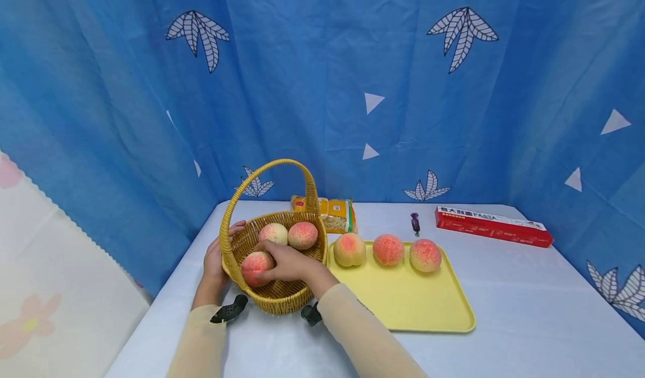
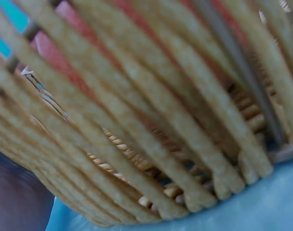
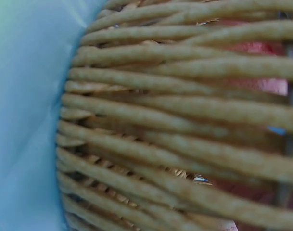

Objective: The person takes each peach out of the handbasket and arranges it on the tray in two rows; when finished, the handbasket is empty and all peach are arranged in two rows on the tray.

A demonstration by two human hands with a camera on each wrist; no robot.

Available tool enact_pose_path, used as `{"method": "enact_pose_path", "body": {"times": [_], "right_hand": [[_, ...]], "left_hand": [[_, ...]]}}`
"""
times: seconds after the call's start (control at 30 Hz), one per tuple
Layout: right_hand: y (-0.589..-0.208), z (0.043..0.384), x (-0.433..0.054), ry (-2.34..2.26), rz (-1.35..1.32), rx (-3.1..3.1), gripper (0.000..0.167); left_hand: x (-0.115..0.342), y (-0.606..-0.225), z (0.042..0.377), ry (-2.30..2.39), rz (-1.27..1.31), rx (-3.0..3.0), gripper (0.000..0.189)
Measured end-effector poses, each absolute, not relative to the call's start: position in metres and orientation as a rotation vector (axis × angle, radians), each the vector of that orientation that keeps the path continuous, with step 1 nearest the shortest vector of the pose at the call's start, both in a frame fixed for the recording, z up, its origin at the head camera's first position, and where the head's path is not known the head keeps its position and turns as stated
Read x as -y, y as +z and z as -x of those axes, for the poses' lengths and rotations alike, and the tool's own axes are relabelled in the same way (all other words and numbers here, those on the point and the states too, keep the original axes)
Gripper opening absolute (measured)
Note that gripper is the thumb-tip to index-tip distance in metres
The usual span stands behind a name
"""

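A golden wicker basket [image 1: 282, 305] with a tall arched handle stands on the table, left of centre. My left hand [image 1: 215, 263] holds its left side, fingers at the rim, partly hidden behind the handle. Inside the basket, my right hand [image 1: 291, 263] grips a red-and-yellow peach [image 1: 256, 268] near the left wall. Two more peaches lie behind it in the basket, a pale one [image 1: 274, 234] and a pinker one [image 1: 303, 235]. Both wrist views look closely at the basket's woven wall [image 2: 136, 96], with reddish fruit showing through the gaps.
Right of the basket lies a yellow tray [image 1: 403, 305] with three peaches [image 1: 388, 250] along its far side. Behind are a pasta bag [image 1: 339, 215], a small purple-wrapped candy [image 1: 415, 223] and a red pasta box [image 1: 491, 228]. Blue curtains [image 1: 322, 87] enclose the white table.
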State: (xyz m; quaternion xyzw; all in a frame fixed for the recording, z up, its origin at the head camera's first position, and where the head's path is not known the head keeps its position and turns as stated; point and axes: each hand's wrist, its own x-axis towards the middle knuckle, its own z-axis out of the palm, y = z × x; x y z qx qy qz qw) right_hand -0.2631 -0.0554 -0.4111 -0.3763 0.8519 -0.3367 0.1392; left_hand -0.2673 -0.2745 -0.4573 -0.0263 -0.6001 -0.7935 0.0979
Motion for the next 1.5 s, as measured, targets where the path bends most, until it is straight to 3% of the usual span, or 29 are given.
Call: {"method": "enact_pose_path", "body": {"times": [0.23, 0.5, 0.97, 1.5], "right_hand": [[-0.4118, 0.2613, 0.0541, -1.043, 1.056, -2.381, 0.061], [-0.4132, 0.2639, 0.0564, -0.890, 1.205, -2.455, 0.064], [-0.4187, 0.2653, 0.0580, -0.934, 1.114, -2.483, 0.063], [-0.4131, 0.2613, 0.0571, -1.148, 1.028, -2.512, 0.073]], "left_hand": [[0.2739, -0.4575, 0.2672, -2.360, 0.050, 1.775, 0.048], [0.2734, -0.4558, 0.2666, -2.376, 0.041, 1.772, 0.048], [0.2734, -0.4548, 0.2656, -2.365, 0.024, 1.783, 0.049], [0.2744, -0.4581, 0.2659, -2.344, 0.076, 1.784, 0.050]]}}
